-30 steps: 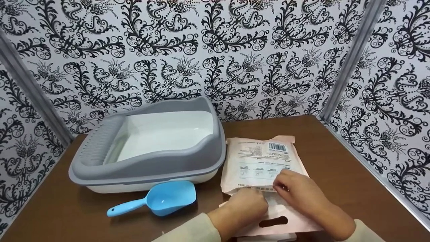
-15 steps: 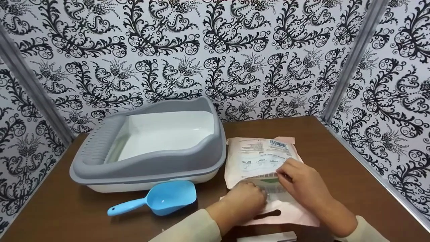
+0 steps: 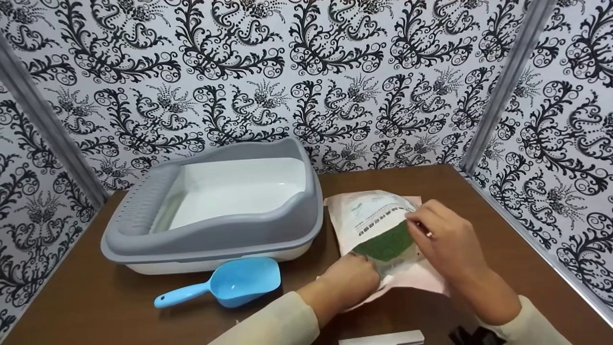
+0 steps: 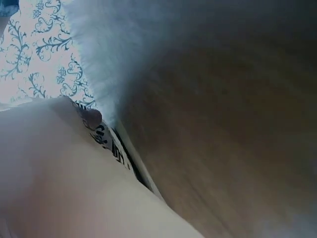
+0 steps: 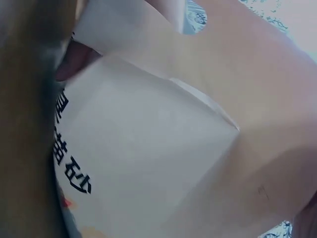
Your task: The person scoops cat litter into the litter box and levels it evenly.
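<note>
A pale pink and white cat litter bag [image 3: 376,208] lies on the table right of the litter box. Between the hands its upper layer is lifted, and a green patch [image 3: 385,244] shows below a line of dark print. My left hand [image 3: 349,282] grips the near left part of the bag, fingertips hidden from above. The right hand [image 3: 448,237] pinches the raised edge of the upper layer at the right side. In the right wrist view the bag [image 5: 138,129] fills most of the frame, with large dark characters. The left wrist view is mostly blurred table and skin.
A grey-rimmed white litter box [image 3: 268,235] stands at the back left. In front of it rests a light blue scoop [image 3: 244,282], handle to the left. A flat white object [image 3: 383,338] and something black [image 3: 474,335] lie at the near edge of the brown table [image 3: 507,249].
The right hand has moved up and away, raising the bag's upper layer and baring more of the green patch. The bag's pink handle end has folded up; the left hand stays near its place.
</note>
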A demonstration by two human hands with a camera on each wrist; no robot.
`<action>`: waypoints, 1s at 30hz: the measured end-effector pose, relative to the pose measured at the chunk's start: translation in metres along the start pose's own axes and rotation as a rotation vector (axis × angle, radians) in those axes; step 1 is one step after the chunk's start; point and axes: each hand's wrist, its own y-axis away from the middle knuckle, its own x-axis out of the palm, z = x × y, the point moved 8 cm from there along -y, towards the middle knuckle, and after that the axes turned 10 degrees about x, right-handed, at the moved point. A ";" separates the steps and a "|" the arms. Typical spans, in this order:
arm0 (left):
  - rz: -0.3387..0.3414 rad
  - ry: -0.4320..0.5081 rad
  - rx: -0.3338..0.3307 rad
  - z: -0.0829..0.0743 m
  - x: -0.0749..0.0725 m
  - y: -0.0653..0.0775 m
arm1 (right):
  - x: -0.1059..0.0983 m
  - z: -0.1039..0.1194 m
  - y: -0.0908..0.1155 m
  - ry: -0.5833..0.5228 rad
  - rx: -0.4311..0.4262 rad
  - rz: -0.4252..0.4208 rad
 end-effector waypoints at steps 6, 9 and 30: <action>0.033 0.008 0.028 0.005 0.005 -0.004 | -0.004 0.002 -0.003 0.035 -0.026 -0.017; 0.052 0.065 0.005 0.011 0.009 -0.004 | -0.002 0.002 -0.003 0.048 -0.043 -0.016; 0.051 0.118 -0.175 0.045 0.021 -0.013 | 0.026 0.009 -0.012 0.129 0.035 0.117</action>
